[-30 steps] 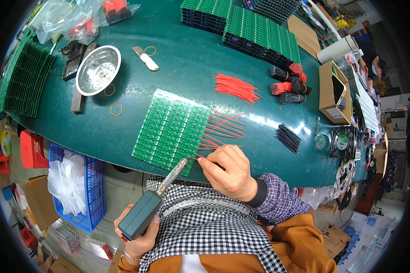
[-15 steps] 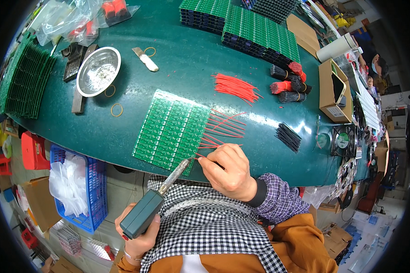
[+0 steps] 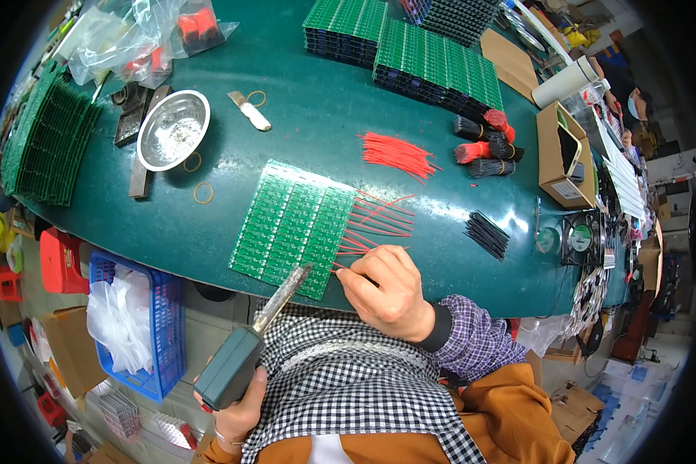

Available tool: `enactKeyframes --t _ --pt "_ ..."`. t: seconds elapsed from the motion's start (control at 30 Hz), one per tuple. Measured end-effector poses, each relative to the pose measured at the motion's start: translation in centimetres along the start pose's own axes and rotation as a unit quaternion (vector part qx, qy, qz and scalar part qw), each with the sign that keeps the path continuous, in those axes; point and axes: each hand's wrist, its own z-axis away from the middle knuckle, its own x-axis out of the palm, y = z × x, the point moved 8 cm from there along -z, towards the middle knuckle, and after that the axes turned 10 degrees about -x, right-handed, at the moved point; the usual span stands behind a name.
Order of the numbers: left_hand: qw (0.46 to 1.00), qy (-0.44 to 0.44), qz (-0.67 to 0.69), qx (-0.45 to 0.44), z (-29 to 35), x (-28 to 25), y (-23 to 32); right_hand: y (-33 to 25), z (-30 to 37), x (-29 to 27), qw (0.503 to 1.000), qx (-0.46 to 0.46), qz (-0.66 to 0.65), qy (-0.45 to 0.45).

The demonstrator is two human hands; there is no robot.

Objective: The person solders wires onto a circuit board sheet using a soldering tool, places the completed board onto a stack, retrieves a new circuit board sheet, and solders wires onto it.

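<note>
My left hand (image 3: 243,411) is wrapped round the grey-green body of a soldering gun (image 3: 230,366). Its metal tip points up and right, over the lower right part of a green circuit board panel (image 3: 290,220). Just off the panel's lower right corner, my right hand (image 3: 390,292) pinches a thin red wire (image 3: 337,266), whose end lies at the board's edge. Several other red wires (image 3: 383,219) stick out from the right edge of the panel, some crossing. I cannot tell whether the soldering tip touches the board.
Beyond the panel lie loose red wires (image 3: 398,155), black wires (image 3: 486,235) and wire bundles (image 3: 491,147). Stacked circuit boards (image 3: 441,66) stand at the back, more boards (image 3: 46,139) at left. A metal bowl (image 3: 174,130), scraper (image 3: 249,110), small fan (image 3: 584,237) and cardboard box (image 3: 566,158) surround the work.
The soldering gun has drawn back left, its tip moving from the panel's right edge to farther inside it. My right hand stays in place on the wire. The whole view has shifted slightly.
</note>
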Motion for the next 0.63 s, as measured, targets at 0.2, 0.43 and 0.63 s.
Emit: enactKeyframes --t 0.2,0.43,0.63 --pt "0.939 -0.033 0.254 -0.231 0.1 0.6 -3.6 -1.8 -2.6 -3.9 0.993 0.047 -0.107 0.016" --pt "0.870 0.030 0.419 -0.260 -1.8 0.8 -2.4 -8.5 -8.9 -8.1 0.707 -0.044 -0.706 0.011" --pt "0.903 0.029 0.409 -0.125 -2.2 -0.5 -0.7 -13.3 -11.1 -9.2 0.514 -0.136 -0.840 0.107"
